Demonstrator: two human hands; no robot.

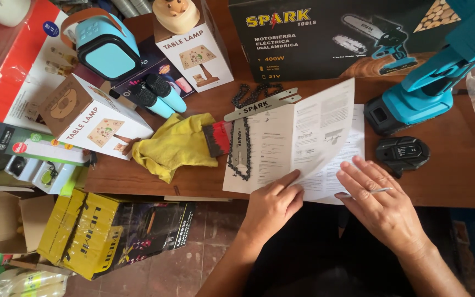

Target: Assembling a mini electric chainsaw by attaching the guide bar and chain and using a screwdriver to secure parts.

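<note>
A brown wooden worktop (457,181) carries everything here. At its far edge stands a large black carton (303,38) showing a small chainsaw, and to the right lies the turquoise saw body (419,93) with a black battery pack (402,153) just in front of it. At the near edge lies a white folded instruction leaflet (303,143). The left hand (273,206) pinches its lower fold, the grip clenched on the lifted page. The right hand (383,206) lies flat on the sheet underneath, fingers spread, its grip released, a thin silvery pin (377,191) resting across the fingers. Left of the leaflet lie a metal guide bar (262,105) and black saw chain (247,143), then a crumpled yellow cloth (174,146).
</note>
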